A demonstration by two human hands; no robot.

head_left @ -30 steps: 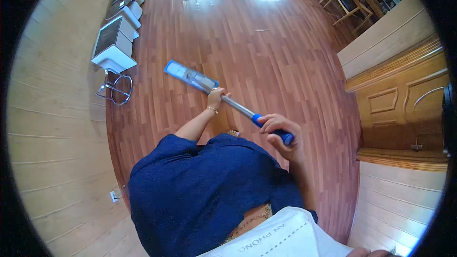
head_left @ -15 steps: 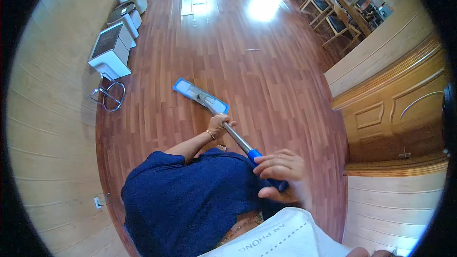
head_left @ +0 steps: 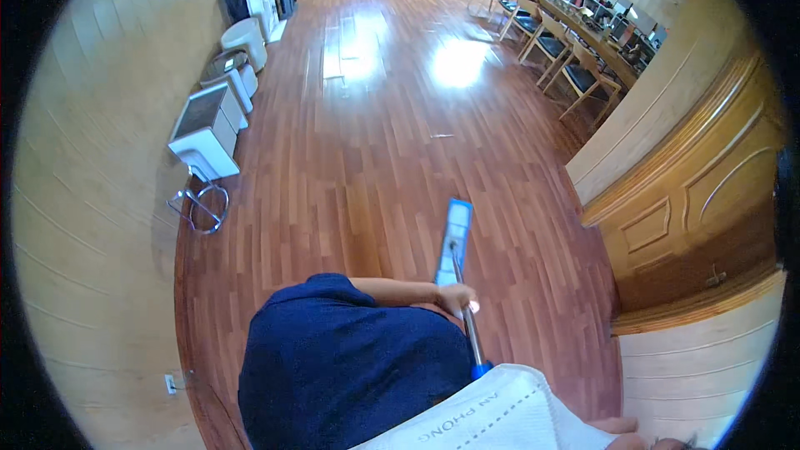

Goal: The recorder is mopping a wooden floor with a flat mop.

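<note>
My left hand [head_left: 455, 297] is closed around the metal pole [head_left: 472, 335] of a flat mop. The blue-edged mop head [head_left: 456, 229] lies on the wood floor just ahead of that hand, turned nearly lengthwise away from me. Lower on the pole is a blue grip [head_left: 481, 371], whose rest disappears behind a white cloth [head_left: 500, 404] hanging near the camera. My right hand is out of sight; the cloth covers the handle's end.
Along the left wall stand a chrome ring-shaped stand [head_left: 205, 207], a white cabinet [head_left: 207, 146] and several rounded units. Wooden chairs [head_left: 590, 79] line a long desk [head_left: 575, 21] at the far right. A wooden door [head_left: 667, 217] is close by on the right.
The mop head has swung right and nearer, turning from crosswise to nearly lengthwise. My left hand has moved right and nearer with the pole. My right hand has gone out of sight.
</note>
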